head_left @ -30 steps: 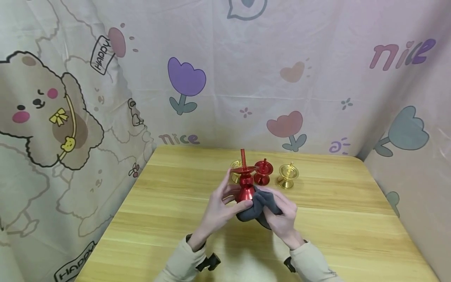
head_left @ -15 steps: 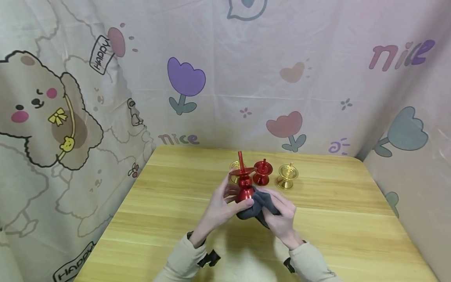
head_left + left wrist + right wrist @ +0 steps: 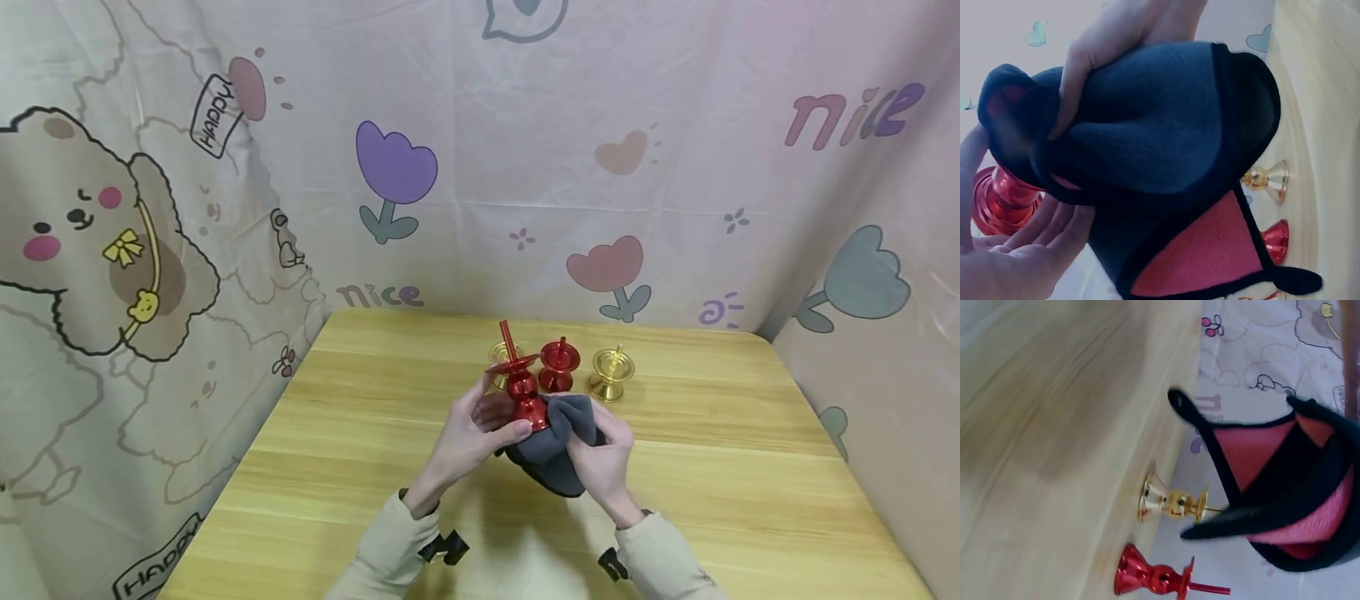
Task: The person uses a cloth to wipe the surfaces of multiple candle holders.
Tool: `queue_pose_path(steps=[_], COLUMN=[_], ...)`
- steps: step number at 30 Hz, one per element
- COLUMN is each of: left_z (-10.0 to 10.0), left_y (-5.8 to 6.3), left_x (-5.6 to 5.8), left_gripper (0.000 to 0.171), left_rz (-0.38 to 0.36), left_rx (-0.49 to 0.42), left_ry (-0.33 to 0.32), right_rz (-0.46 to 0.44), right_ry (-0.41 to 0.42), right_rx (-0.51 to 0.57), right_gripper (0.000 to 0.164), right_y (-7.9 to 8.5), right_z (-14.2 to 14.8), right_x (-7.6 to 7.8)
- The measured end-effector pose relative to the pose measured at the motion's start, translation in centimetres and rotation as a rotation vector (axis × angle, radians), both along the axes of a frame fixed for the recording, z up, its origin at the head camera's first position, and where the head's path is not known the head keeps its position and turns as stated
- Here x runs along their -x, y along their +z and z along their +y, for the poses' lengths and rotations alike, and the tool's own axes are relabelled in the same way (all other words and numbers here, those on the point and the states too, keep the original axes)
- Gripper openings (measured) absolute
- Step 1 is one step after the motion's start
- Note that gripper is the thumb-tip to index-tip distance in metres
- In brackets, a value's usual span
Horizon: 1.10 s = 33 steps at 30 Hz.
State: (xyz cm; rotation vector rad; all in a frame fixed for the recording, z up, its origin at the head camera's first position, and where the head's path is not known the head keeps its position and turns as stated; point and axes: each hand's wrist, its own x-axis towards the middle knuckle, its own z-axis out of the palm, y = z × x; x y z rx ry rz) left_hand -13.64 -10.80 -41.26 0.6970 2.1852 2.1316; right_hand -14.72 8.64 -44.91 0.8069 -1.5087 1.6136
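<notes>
A shiny red candlestick [image 3: 522, 387] with a wide drip dish and a thin upright rod is gripped near its base by the left hand [image 3: 467, 435], above the table. It leans, its rod pointing up and to the left. The right hand [image 3: 607, 460] pinches a dark grey cloth [image 3: 546, 458] against the candlestick's base. In the left wrist view the cloth [image 3: 1154, 125] covers the base and shows a pink underside [image 3: 1204, 250], with part of the candlestick [image 3: 1007, 200] beside the left fingers. In the right wrist view the cloth [image 3: 1297, 487] hangs in folds; the right hand is mostly out of sight.
Behind the hands on the wooden table [image 3: 337, 417] stand another red candlestick [image 3: 557, 379] and a gold one [image 3: 609, 382] to its right. A second gold candlestick [image 3: 498, 354] is partly hidden by the held one. A printed curtain [image 3: 480, 167] surrounds the table.
The held candlestick has tilted further, its rod swinging left and its base shifting right. The cloth has spread lower under the base, and the right hand has moved slightly.
</notes>
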Motion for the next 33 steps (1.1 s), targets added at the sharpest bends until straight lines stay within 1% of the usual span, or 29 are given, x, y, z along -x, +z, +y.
queue_pose_path(steps=[2, 3, 5, 7, 9, 11, 13, 14, 17, 19, 21, 23, 26, 29, 33], left_z=[0.0, 0.0, -0.1, 0.0, 0.1, 0.2, 0.3, 0.3, 0.2, 0.1, 0.1, 0.0, -0.2, -0.3, -0.4], left_y=[-0.2, -0.3, -0.3, -0.2, 0.0, 0.3, 0.4, 0.4, 0.5, 0.5, 0.6, 0.6, 0.4, 0.2, -0.2], left_x=[0.2, 0.3, 0.4, 0.4, 0.3, 0.0, -0.2, -0.3, -0.5, -0.5, -0.4, -0.3, 0.0, 0.3, 0.6], left_gripper=[0.081, 0.081, 0.082, 0.083, 0.083, 0.086, 0.093, 0.097, 0.106, 0.105, 0.101, 0.099, 0.094, 0.090, 0.086], left_rz=[-0.039, -0.056, -0.073, -0.072, -0.070, -0.071, -0.084, -0.088, -0.091, -0.078, -0.062, -0.052, -0.058, -0.079, -0.098], left_rx=[-0.012, -0.014, 0.007, 0.040, 0.064, 0.071, 0.064, 0.062, 0.073, 0.081, 0.085, 0.078, 0.052, 0.003, -0.055], left_ry=[-0.006, -0.009, -0.006, -0.007, -0.003, 0.016, 0.048, 0.061, 0.085, 0.077, 0.067, 0.053, 0.026, -0.016, -0.070], right_rz=[-0.086, -0.110, -0.100, -0.028, 0.077, 0.178, 0.247, 0.272, 0.331, 0.359, 0.370, 0.350, 0.269, 0.138, -0.060], right_ry=[0.005, 0.010, 0.001, -0.031, -0.066, -0.104, -0.130, -0.141, -0.166, -0.168, -0.156, -0.131, -0.083, -0.056, -0.047], right_rx=[0.013, 0.017, 0.014, 0.000, -0.022, -0.044, -0.068, -0.081, -0.120, -0.135, -0.134, -0.111, -0.061, -0.013, 0.026], right_gripper=[0.033, 0.033, 0.034, 0.034, 0.035, 0.035, 0.034, 0.032, 0.019, 0.012, 0.011, 0.012, 0.024, 0.035, 0.035], right_y=[-0.1, -0.1, -0.3, -0.4, -0.5, -0.4, -0.1, 0.0, 0.4, 0.5, 0.5, 0.3, 0.0, -0.1, -0.1], right_z=[0.0, 0.0, -0.1, -0.1, -0.1, -0.1, -0.2, -0.2, -0.3, -0.4, -0.5, -0.5, -0.4, -0.4, -0.3], right_x=[-0.1, -0.1, 0.0, 0.2, 0.5, 0.8, 0.8, 0.8, 0.7, 0.6, 0.6, 0.6, 0.5, 0.1, -0.5])
